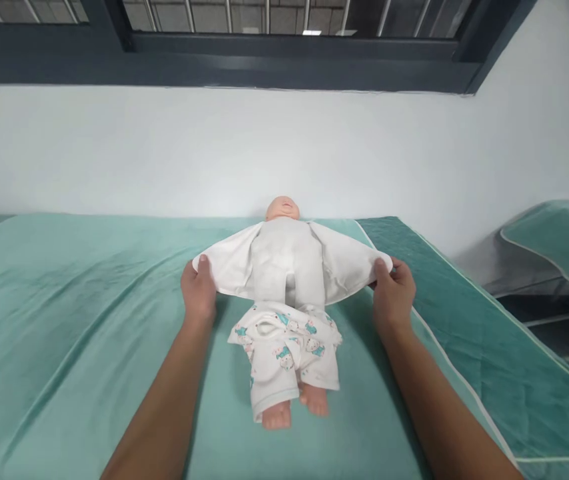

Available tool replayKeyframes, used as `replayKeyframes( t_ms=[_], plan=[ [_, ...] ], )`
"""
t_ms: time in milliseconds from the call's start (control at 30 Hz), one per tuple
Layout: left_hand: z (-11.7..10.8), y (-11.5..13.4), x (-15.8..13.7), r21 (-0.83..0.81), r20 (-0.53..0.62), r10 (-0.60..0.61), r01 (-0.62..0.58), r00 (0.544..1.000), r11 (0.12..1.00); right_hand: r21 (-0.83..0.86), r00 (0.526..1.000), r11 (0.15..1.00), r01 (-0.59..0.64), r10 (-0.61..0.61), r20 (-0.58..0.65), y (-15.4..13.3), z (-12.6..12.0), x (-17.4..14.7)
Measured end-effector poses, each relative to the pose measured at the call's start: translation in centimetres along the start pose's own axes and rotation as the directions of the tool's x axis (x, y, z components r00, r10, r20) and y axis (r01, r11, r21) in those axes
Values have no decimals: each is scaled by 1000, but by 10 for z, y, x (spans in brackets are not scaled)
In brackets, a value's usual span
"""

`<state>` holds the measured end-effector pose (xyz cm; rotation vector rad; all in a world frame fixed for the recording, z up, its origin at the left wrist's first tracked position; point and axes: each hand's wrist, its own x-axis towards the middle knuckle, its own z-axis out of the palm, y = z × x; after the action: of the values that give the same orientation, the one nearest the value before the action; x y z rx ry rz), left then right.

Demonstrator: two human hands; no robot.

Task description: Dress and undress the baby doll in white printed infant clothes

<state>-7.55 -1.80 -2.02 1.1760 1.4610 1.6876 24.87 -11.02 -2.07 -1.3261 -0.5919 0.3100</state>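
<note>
A baby doll (pixel 289 250) lies on its back with its head (pixel 282 208) at the far end and its bare feet (pixel 277 415) toward me. Its torso and upper legs are plain white. Printed baby trousers (pixel 294 340), white with small figures, sit bunched around its lower legs. White cloth, seemingly part of a garment, stretches out from both sides of the torso. My left hand (pixel 198 288) pinches the left end of this white cloth (pixel 232 262). On the opposite side, my right hand (pixel 393 293) is closed on the other end, thumb on top.
Beneath the doll is a light green sheet (pixel 114 320), wrinkled on the left. A darker green quilted cover (pixel 514 360) lies along the right. Behind stands a white wall (pixel 214 147) under a dark barred window frame (pixel 284 60). Another green padded piece (pixel 559 233) is at far right.
</note>
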Motion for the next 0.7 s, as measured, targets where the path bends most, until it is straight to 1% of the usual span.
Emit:
replayKeyframes(
  t_ms=[33, 100, 167, 200, 233, 300, 333, 367, 400, 467, 567, 633, 700],
  plan=[
    [-6, 0, 0, 75, -12, 7, -7, 1000, 997, -13, 999, 999, -37, 37, -29, 4, -10, 5],
    [-17, 3, 0, 223, -12, 0, 3, 1000, 975, -122, 995, 989, -88, 82, -59, 10, -28, 10],
    [-25, 7, -2, 399, -1, -5, 5, 1000, 917, -269, 995, 958, -101, 95, -33, 12, -41, 11],
    [-28, 10, -4, 508, 4, -4, 2, 1000, 861, -340, 995, 936, -91, 95, -4, 12, -46, 10],
    [-31, 12, -6, 622, 14, -9, -2, 1000, 783, -405, 996, 912, -71, 90, 27, 11, -49, 9],
    [-33, 17, -10, 814, 38, -45, -5, 998, 580, -531, 995, 847, -16, 67, 77, 9, -51, 6],
    [-33, 19, -12, 872, 50, -74, -8, 996, 489, -593, 995, 805, 11, 53, 90, 8, -50, 5],
    [-33, 20, -13, 906, 63, -102, -14, 993, 423, -649, 994, 760, 33, 41, 98, 7, -50, 4],
    [-33, 20, -14, 923, 74, -121, -22, 990, 385, -698, 994, 714, 51, 33, 107, 6, -48, 4],
    [-31, 19, -14, 934, 84, -123, -35, 989, 356, -778, 991, 623, 77, 36, 127, 4, -46, 2],
    [-29, 15, -13, 924, 109, -72, -74, 992, 375, -840, 984, 531, 109, 60, 166, 3, -44, -1],
    [-29, 12, -12, 905, 139, 1, -127, 990, 405, -851, 982, 511, 126, 55, 179, 3, -43, -4],
    [-29, 9, -12, 890, 173, 109, -202, 979, 408, -838, 982, 524, 151, 14, 186, 3, -42, -6]
  ],
)
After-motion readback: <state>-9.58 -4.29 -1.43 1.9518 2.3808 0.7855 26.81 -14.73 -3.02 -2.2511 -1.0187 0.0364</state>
